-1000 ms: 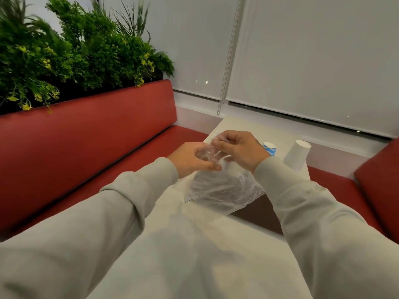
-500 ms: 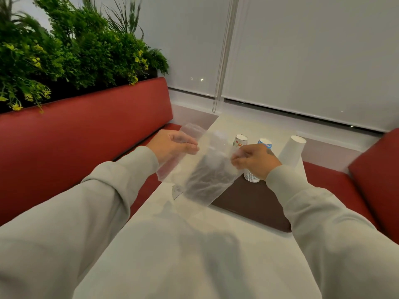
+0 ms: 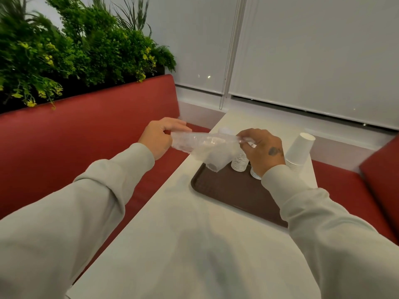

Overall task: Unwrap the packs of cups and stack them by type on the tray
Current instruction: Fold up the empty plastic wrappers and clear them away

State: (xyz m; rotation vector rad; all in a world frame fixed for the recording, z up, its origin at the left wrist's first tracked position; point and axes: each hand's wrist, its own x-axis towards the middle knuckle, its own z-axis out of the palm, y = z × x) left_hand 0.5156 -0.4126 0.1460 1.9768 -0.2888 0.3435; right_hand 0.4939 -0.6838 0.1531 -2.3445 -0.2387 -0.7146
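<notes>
Table point(image 3: 194, 244), tray point(image 3: 226, 190), cup stacks point(image 3: 239, 161), clear wrapper point(image 3: 207, 145)

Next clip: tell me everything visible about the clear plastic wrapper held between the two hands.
The clear plastic wrapper is thin, crinkled, see-through film, and looks empty. It is pulled into a roughly level band in the air between the left hand, which grips one end, and the right hand, which pinches the other. A loose fold sags from its middle over the far left corner of the dark brown tray; contact there cannot be told.
</notes>
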